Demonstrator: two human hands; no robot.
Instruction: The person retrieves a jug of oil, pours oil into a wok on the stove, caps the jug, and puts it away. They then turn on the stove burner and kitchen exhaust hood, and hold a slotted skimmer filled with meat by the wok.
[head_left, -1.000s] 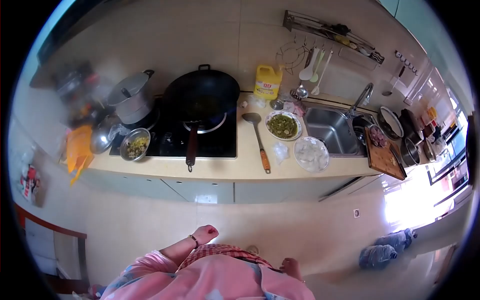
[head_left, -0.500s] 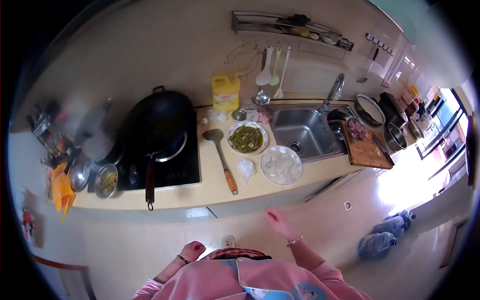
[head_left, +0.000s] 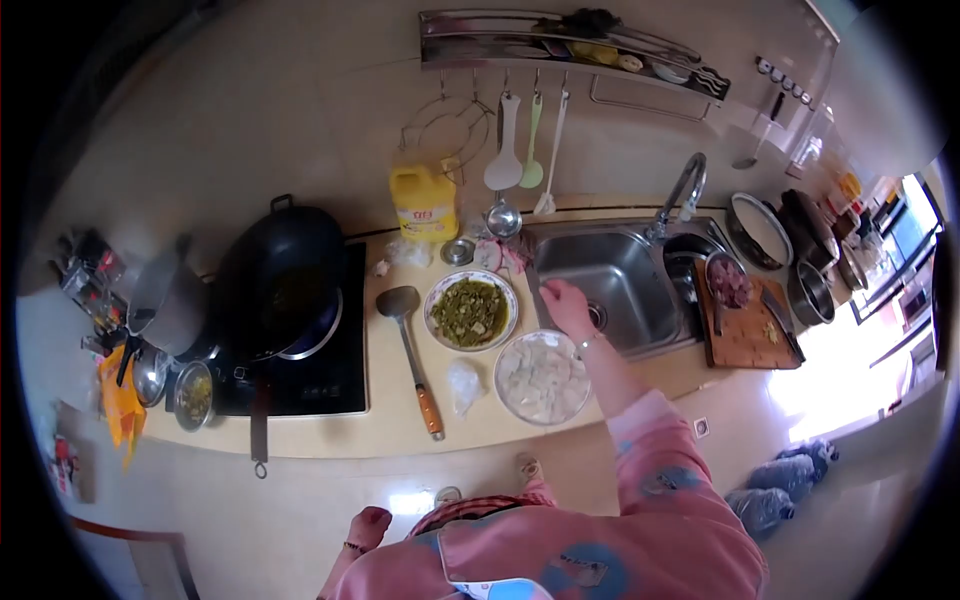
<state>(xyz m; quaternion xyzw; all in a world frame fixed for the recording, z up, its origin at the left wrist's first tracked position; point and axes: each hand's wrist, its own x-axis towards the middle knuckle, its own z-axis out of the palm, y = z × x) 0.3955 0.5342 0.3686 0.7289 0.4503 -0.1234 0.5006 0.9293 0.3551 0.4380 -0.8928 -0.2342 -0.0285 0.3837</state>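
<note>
My right hand [head_left: 568,308] reaches over the counter at the sink's left edge, fingers curled together; whatever they may hold is too small to make out. Just below it lies a plate of pale, whitish pieces [head_left: 543,378], and to its left a plate of green vegetables [head_left: 471,310]. The steel sink [head_left: 605,270] is on its right. My left hand [head_left: 370,527] hangs low in front of my body, away from the counter, with its fingers curled; its inside is hidden.
A black wok [head_left: 285,270] sits on the stove [head_left: 340,385], its handle toward me. A spatula [head_left: 410,360], a small plastic bag [head_left: 464,386] and a yellow jug [head_left: 424,205] are on the counter. Right of the sink lies a cutting board [head_left: 750,335] with a knife.
My right hand has risen from beside my body to the sink's left edge. My left hand stays low. The view has shifted toward the sink.
</note>
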